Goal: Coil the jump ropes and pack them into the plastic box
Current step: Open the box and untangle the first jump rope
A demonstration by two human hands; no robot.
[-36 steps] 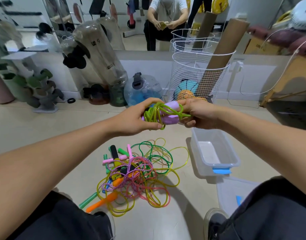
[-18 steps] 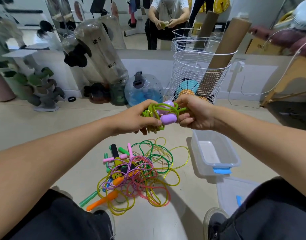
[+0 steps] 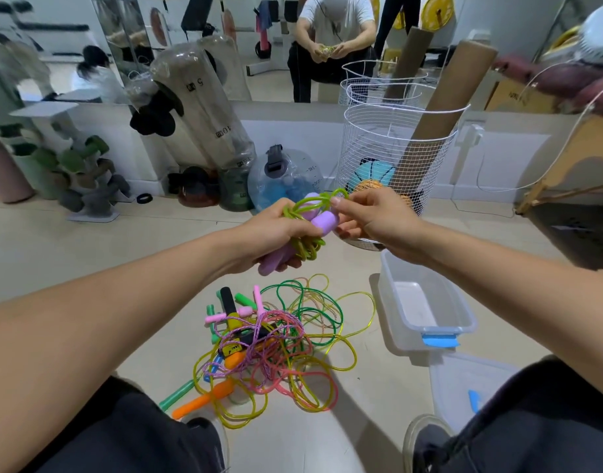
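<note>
My left hand [image 3: 276, 233] grips a coiled jump rope [image 3: 322, 221] with lime-green cord and purple handles, held up in front of me. My right hand [image 3: 375, 216] pinches a loop of the green cord at the top of the bundle. One purple handle sticks out below my left fist. On the floor beneath lies a tangled pile of jump ropes [image 3: 272, 346] in yellow, pink, green and orange. To the right of the pile stands the clear plastic box [image 3: 457, 302] with a blue latch, nothing inside it.
The box lid [image 3: 464, 384] lies on the floor by my right knee. A white wire basket [image 3: 395, 158] with cardboard tubes and balls stands behind the box. Water jugs [image 3: 286, 179] and a dumbbell rack [image 3: 88, 179] line the mirrored wall.
The bundle has turned so one purple handle now points down below my left fist. My right hand has shifted from gripping the bundle's side to pinching a cord loop at its top.
</note>
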